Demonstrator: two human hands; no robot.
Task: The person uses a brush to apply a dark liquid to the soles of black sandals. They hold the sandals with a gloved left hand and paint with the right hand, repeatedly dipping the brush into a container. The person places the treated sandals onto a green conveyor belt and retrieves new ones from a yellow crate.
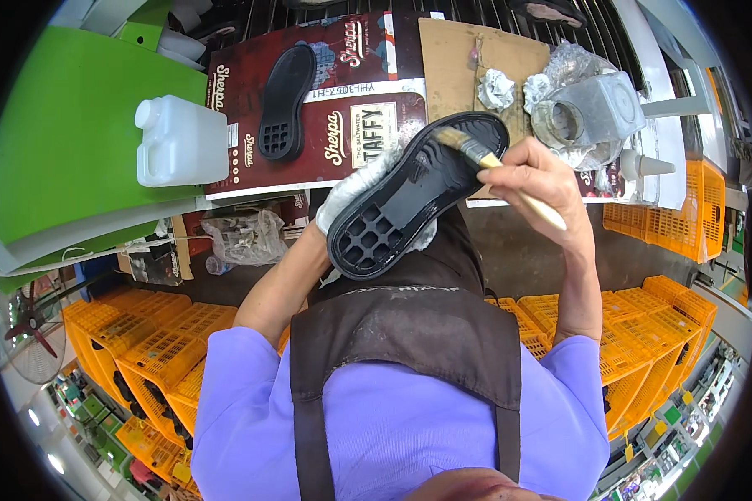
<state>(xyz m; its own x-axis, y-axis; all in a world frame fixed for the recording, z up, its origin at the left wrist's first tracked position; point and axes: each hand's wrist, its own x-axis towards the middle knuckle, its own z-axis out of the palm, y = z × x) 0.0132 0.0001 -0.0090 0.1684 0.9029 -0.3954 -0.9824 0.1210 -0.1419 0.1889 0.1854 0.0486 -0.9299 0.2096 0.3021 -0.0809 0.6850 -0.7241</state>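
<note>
A black shoe sole [414, 188] is held tilted in front of me, its hollow inner side up and its grid of square pockets toward me. My left hand [361, 185], in a white glove, grips it from beneath and along its left edge; most of those fingers are hidden. In my bare right hand [536, 185] is a flat paintbrush [479, 154] with a pale wooden handle. Its bristles touch the inside of the sole near the far end, where the surface looks wet and glossy. Another black sole [286, 104] lies on the printed cardboard beyond.
At left on the bench stands a white plastic jug [182, 142]. A clear open-mouthed container [597, 113] lies at right beside crumpled white paper [496, 89] and a small nozzle bottle [646, 166]. Dark red cardboard [326, 154] covers the bench. Orange crates [163, 342] stand behind me on both sides.
</note>
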